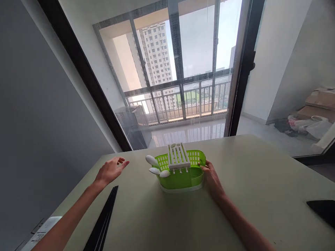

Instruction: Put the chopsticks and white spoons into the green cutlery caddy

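A lime-green plastic cutlery basket [194, 157] with a white slotted insert [178, 157] and a white base stands in the middle of the pale table [261, 181]. Three white spoons [155, 166] stick out of its left side. My right hand [212, 177] rests against the basket's right rim, fingers curled on the edge. My left hand [111, 169] hovers over the table to the basket's left, fingers spread and holding nothing.
A bundle of black chopsticks [104, 218] lies on the table near my left forearm. A black flat object [323, 209] sits at the right edge. Beyond the table a glass sliding door [183, 69] faces a balcony; cardboard boxes and bags [314, 115] lie on the floor to the right.
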`<control>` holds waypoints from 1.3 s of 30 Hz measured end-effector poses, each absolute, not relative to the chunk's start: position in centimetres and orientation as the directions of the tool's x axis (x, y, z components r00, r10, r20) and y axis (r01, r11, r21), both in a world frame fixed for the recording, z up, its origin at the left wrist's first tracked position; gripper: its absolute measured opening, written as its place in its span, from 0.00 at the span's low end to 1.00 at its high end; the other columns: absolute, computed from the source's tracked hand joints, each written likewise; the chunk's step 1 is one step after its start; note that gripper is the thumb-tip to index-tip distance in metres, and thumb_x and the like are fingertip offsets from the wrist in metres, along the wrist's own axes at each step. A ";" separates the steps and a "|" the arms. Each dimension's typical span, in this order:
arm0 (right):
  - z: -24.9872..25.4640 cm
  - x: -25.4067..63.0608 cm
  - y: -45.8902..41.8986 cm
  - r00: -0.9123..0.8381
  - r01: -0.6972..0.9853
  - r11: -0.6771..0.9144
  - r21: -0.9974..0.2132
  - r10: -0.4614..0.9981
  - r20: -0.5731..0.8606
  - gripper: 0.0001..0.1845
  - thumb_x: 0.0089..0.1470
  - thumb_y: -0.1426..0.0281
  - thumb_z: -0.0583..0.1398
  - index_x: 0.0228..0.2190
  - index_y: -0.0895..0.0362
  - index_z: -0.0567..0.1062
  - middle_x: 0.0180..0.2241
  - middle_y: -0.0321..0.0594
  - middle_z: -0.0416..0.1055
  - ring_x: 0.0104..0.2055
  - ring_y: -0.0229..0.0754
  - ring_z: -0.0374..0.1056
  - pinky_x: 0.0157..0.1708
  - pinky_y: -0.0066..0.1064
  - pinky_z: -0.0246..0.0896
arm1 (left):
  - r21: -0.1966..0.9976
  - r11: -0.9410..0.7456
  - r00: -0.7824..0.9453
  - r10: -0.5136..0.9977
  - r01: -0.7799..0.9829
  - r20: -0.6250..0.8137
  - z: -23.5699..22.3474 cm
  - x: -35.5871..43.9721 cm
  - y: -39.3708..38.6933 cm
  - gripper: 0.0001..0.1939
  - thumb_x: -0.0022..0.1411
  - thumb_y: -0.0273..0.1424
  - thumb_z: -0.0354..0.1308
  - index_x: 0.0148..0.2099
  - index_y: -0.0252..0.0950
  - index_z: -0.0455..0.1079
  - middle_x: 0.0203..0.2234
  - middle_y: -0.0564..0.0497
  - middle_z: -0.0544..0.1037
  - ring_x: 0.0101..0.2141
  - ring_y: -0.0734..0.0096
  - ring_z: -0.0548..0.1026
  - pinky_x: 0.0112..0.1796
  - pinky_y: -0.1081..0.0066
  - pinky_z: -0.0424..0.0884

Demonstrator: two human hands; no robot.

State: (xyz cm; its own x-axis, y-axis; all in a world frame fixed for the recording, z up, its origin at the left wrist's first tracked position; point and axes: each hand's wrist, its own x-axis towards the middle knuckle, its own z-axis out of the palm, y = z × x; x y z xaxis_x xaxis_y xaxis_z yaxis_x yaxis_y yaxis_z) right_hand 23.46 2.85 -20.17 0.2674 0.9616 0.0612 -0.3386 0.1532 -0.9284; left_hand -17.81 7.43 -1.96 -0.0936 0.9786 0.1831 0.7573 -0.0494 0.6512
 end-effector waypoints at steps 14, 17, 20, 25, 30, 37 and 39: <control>-19.4 23.1 2.8 0.283 -0.355 0.166 -0.920 0.957 0.064 0.31 0.56 0.52 0.62 0.56 0.55 0.70 0.50 0.47 0.78 0.51 0.55 0.74 0.47 0.44 0.73 | 0.354 -0.771 0.670 0.636 0.530 0.382 -2.1 -5.5 4.4 0.46 0.52 0.56 0.71 0.67 0.44 0.64 0.64 0.38 0.70 0.62 0.44 0.71 0.60 0.51 0.69; -19.5 23.1 2.9 0.284 -0.342 0.175 -0.923 0.956 0.076 0.30 0.56 0.52 0.62 0.55 0.54 0.70 0.50 0.46 0.78 0.51 0.55 0.74 0.46 0.43 0.73 | 0.282 -0.804 0.709 0.595 0.524 0.378 -2.3 -4.1 4.1 0.43 0.50 0.52 0.75 0.64 0.44 0.68 0.60 0.39 0.75 0.58 0.46 0.74 0.56 0.52 0.74; -19.6 23.1 2.9 0.279 -0.336 0.177 -0.925 0.957 0.082 0.30 0.56 0.52 0.62 0.55 0.53 0.70 0.51 0.46 0.78 0.52 0.55 0.75 0.47 0.44 0.74 | 0.242 -0.817 0.713 0.576 0.524 0.400 -2.7 -3.2 4.2 0.25 0.55 0.45 0.74 0.53 0.42 0.77 0.48 0.42 0.83 0.50 0.52 0.78 0.49 0.55 0.78; -19.4 23.1 2.8 0.276 -0.340 0.173 -0.924 0.958 0.077 0.29 0.56 0.53 0.62 0.55 0.53 0.69 0.50 0.46 0.79 0.51 0.55 0.75 0.46 0.44 0.74 | 0.243 -0.831 0.735 0.556 0.500 0.388 -2.6 -2.9 4.8 0.10 0.63 0.40 0.69 0.44 0.42 0.82 0.41 0.46 0.85 0.42 0.58 0.81 0.44 0.61 0.79; -19.2 23.3 2.6 0.289 -0.306 0.179 -0.935 0.953 0.088 0.29 0.55 0.52 0.63 0.54 0.53 0.72 0.49 0.46 0.79 0.51 0.56 0.75 0.44 0.45 0.75 | 0.363 -0.789 0.767 0.594 0.495 0.244 -1.5 -3.1 5.7 0.13 0.63 0.41 0.69 0.47 0.43 0.84 0.44 0.46 0.86 0.40 0.58 0.85 0.42 0.65 0.81; -19.5 23.4 2.8 0.266 -0.317 0.174 -0.932 0.960 0.089 0.28 0.56 0.52 0.63 0.54 0.52 0.71 0.49 0.45 0.79 0.51 0.55 0.75 0.48 0.45 0.75 | 0.405 -0.785 0.739 0.600 0.469 0.307 -1.4 -3.7 6.7 0.16 0.66 0.47 0.65 0.43 0.43 0.86 0.38 0.45 0.87 0.35 0.60 0.85 0.36 0.67 0.80; -19.7 23.4 2.9 0.260 -0.321 0.171 -0.932 0.962 0.087 0.28 0.57 0.52 0.63 0.54 0.52 0.71 0.50 0.45 0.79 0.52 0.55 0.75 0.48 0.46 0.74 | 0.396 -0.795 0.722 0.594 0.459 0.355 -1.1 -4.0 6.7 0.17 0.66 0.49 0.64 0.42 0.43 0.86 0.35 0.46 0.87 0.32 0.63 0.84 0.34 0.69 0.78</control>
